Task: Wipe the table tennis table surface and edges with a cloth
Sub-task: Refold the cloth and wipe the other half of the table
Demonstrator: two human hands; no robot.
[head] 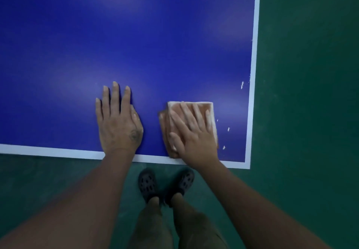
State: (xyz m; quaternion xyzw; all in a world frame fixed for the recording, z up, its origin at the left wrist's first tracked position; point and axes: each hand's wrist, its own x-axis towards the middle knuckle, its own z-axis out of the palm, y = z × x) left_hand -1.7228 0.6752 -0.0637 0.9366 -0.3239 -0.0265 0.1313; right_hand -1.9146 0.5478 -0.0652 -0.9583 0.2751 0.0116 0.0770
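Starting closest in: the person's dark clogs (147,182) are planted on the green floor (310,93) right up against the near end of the table (136,35), which I'd guess is so they can lean their weight over it. Both bare forearms reach across the white edge line (58,150). The left hand (118,124) lies flat on the blue top just past that line, fingers straight and a bit spread, holding nothing. It looks like a brace to steady the lean, not part of the wiping. The right hand (194,132) is flat too, fingers straight and fanned out, pressing down on a folded orange-ish cloth (165,128). The palm sits on the cloth's near part and the fingertips reach almost to its far edge, so the cloth is pinned under the hand rather than gripped, which makes sense for pushing it around with even pressure. The cloth sits near the table's near right corner (246,164), its near edge at the white line, a little way right of the left hand, not touching it. Just right of the cloth and further up there are white specks (242,84) on the blue, so that strip probably needs a pass yet. Beyond that it's just glossy blue surface; can't tell if it's been wiped.
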